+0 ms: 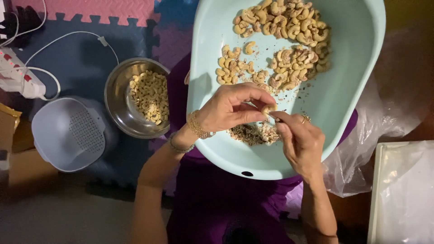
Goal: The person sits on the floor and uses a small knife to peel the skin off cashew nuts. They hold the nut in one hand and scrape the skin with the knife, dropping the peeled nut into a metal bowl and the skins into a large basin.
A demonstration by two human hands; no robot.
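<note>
A pale green plastic tub [357,58] rests on my lap, with a heap of cashew nuts [289,40] at its far side and a pile of brown skins [255,133] near its front. Over the skins, my left hand [230,108] pinches a single cashew nut [267,110] between thumb and fingers. My right hand [300,140] meets it from the right, its thumb and forefinger touching the same nut. Gold bangles circle my left wrist, and a ring sits on my right hand.
A steel bowl [118,106] of peeled cashews stands on the foam floor mat to the left. Beside it lies a grey plastic colander [49,135]. A white power strip [20,74] with cables is at far left. Clear plastic sheet [384,117] and a white tray [379,194] lie right.
</note>
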